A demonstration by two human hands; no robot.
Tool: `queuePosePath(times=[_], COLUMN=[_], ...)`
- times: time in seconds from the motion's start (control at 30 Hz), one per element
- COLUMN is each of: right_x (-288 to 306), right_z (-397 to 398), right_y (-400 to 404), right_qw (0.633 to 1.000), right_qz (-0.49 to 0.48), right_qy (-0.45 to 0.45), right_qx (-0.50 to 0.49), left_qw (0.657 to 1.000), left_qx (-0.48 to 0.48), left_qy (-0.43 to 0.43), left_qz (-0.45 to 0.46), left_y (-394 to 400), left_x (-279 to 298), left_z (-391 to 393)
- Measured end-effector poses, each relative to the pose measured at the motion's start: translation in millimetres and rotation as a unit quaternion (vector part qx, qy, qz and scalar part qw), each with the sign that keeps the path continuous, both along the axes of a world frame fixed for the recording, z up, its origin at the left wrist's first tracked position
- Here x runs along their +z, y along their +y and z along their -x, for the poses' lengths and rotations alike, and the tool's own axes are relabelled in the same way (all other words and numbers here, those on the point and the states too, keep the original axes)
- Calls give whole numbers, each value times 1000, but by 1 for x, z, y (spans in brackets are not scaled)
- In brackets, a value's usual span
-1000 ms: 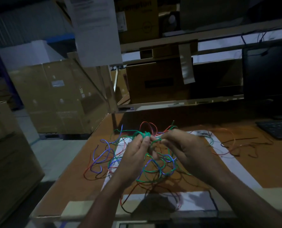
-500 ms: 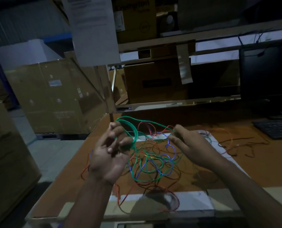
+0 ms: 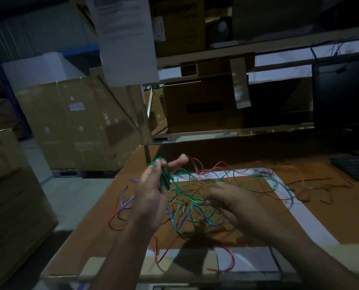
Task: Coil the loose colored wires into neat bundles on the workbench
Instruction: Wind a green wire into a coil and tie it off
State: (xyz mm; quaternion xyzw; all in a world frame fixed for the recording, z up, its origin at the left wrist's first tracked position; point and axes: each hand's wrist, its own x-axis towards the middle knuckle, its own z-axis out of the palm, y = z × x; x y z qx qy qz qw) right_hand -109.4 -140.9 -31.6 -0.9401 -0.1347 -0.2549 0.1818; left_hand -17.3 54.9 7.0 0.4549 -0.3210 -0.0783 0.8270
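Note:
A tangle of green, blue and red wires lies on the brown workbench. My left hand is raised above the bench's left part and grips a small coil of green wire wound round its fingers. From the coil the green wire runs right into the tangle. My right hand is lower, over the tangle's right side, and its fingertips pinch a green strand. More red and dark wires lie loose further right.
A keyboard and a dark monitor stand at the back right. Cardboard boxes fill the floor to the left, beyond the bench edge. A paper sheet hangs above. White tape borders mark the bench.
My hands were close together on the green wire, then drew apart. My left hand has wound more green wire round its fingers, and my right hand has dropped lower into the tangle.

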Motion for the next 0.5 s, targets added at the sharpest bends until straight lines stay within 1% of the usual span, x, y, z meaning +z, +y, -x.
queuePosePath(times=[0.07, 0.13, 0.2, 0.27, 0.3, 0.37, 0.43, 0.5], right_x=[7, 10, 12, 14, 15, 19, 20, 22], right_z=[4, 4, 2, -1, -3, -3, -5, -7], right_y=[2, 7, 12, 12, 10, 5, 1, -1], right_qw=[1000, 998, 995, 991, 989, 986, 986, 986], right_qz=[-10, -34, -71, -106, -108, -89, -84, -100], right_qy=[-16, -23, -39, -73, -100, -139, -142, -131], right_qx=[21, 47, 56, 39, 23, -10, -25, -23], left_qw=[998, 987, 955, 927, 925, 936, 950, 969], left_qx=[21, 46, 98, 130, 122, 76, 16, -48], left_qy=[-9, -67, -150, -197, -197, -171, -127, -70], left_qz=[-58, -140, -235, -293, -300, -299, -286, -230], left_y=[-2, -6, -13, -18, -20, -20, -20, -20], left_x=[-7, -12, -23, -33, -36, -35, -30, -24], left_z=[1, 7, 7, 5, 4, 8, 13, 16])
